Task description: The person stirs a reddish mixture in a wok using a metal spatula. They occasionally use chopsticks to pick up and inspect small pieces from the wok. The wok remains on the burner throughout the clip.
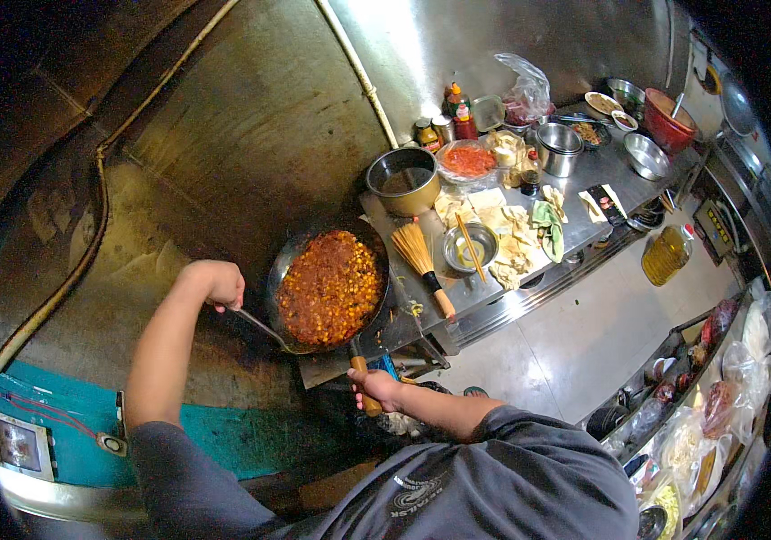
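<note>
My left hand grips the handle of a metal cooking utensil. Its far end meets the near left rim of a dark wok; whether it is a ladle or a turner cannot be told. A chunky reddish-brown dish, with pale and orange pieces, fills much of the wok. My right hand is closed around the wok's wooden handle, which points towards me. Just right of the wok, a bamboo wok brush lies on the metal counter.
A steel bowl with chopsticks across it stands beside crumpled cloths. Behind are a water-filled pot, a plate of red food and sauce bottles. An oil jug stands on the floor; shelves of bagged food line the right.
</note>
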Motion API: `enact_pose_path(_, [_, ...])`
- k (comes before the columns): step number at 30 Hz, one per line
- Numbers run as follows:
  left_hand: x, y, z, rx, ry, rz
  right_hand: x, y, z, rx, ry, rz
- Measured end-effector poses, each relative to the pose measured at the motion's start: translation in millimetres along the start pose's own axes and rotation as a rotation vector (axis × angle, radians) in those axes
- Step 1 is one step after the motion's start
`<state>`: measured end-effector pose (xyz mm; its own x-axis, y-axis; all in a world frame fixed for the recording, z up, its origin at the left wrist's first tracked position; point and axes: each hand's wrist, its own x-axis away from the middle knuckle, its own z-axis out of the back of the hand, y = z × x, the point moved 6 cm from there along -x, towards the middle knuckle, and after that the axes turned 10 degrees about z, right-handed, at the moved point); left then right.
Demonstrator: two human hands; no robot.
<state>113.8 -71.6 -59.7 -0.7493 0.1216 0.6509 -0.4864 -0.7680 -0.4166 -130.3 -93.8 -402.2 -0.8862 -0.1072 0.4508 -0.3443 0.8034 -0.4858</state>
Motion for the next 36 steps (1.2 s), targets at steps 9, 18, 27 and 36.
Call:
enact_pose_path(9, [-87.0, 39.0, -82.5, -0.029, 0.382, -0.208, -0.3, 1.1, -1.2, 0.011, 0.027, 0.024])
enact_pose_path(18, [-74.1, 60.2, -110.1, 0.135, 0.639, -0.012, -13.2, 7.7, 1.7, -0.021, 0.016, 0.050])
enact_pose_path(27, [-11.4, 13.8, -79.5, -0.371, 1.055, -0.184, -2.1, 4.1, -0.2, 0.014, -0.003, -0.014])
enact_pose_path(36, [26.9, -15.9, 2.5, -0.089, 0.365, -0.176, 1.7, -3.6, 0.4, 0.030, -0.006, 0.015])
